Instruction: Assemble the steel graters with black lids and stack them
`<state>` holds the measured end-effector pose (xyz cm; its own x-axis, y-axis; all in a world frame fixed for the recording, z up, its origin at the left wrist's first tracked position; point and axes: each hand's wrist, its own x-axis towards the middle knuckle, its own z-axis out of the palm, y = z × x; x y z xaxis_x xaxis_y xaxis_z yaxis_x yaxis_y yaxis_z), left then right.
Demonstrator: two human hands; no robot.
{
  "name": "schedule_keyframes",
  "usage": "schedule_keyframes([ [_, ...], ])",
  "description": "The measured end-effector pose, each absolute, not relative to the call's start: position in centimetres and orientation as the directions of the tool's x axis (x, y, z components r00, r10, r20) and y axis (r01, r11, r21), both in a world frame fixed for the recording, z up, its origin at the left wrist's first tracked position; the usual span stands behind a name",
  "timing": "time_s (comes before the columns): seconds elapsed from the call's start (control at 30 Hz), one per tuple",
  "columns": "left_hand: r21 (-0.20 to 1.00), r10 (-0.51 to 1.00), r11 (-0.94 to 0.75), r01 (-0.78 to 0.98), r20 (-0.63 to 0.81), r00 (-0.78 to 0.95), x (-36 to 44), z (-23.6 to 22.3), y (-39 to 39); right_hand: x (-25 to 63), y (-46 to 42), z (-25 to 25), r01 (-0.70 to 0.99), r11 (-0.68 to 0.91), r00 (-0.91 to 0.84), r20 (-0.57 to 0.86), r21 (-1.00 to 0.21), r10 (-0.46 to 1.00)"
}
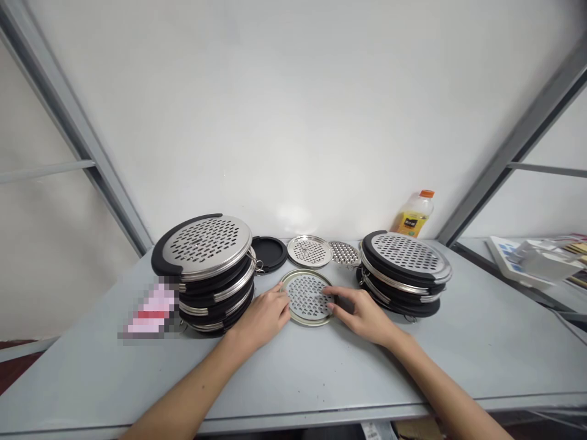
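A round metal grater plate (308,298) with raised teeth lies flat on the table in front of me, inside a thin metal rim. At its left edge, my left hand (266,315) is closed with the fingers curled, the index finger against the rim. My right hand (362,313) grips the right edge, its index finger and thumb reaching over onto the plate. Just behind lie another round grater plate (310,251), a coarser grater disc (345,253) and a black round base (269,253). The undersides of both hands' grips are hidden.
A tall stack of black-and-metal round graters (206,247) stands on the left, a shorter grater stack (406,256) on the right. Behind that is a juice bottle (413,214) with an orange cap. A white tray (518,263) lies far right; a pixelated pink item (153,311) lies left.
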<state>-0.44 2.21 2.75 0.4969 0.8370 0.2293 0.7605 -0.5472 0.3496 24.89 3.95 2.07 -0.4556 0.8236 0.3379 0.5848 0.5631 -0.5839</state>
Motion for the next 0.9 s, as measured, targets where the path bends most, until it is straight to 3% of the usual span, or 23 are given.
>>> schedule_keyframes([
  [0.23, 0.314, 0.817, -0.577, 0.754, 0.230, 0.529, -0.5, 2.9, 1.9, 24.7, 3.8, 2.1, 0.570, 0.557, -0.463, 0.324, -0.604, 0.825],
  [0.53, 0.351, 0.817, -0.576, 0.739, 0.207, 0.538, -0.9, 3.1, 1.7, 24.5, 3.8, 1.9, 0.549, 0.577, -0.462, 0.355, -0.605, 0.813],
  [0.73, 0.212, 0.821, -0.568, 0.795, 0.214, 0.530, -0.3, 3.4, 1.5, 24.4, 4.0, 1.4, 0.516, 0.589, -0.496, 0.344, -0.622, 0.798],
  [0.9, 0.060, 0.854, -0.497, 0.866, 0.212, 0.476, 1.1, 3.7, 0.2, 24.2, 4.4, 0.4, 0.575, 0.619, -0.449, 0.427, -0.535, 0.785],
])
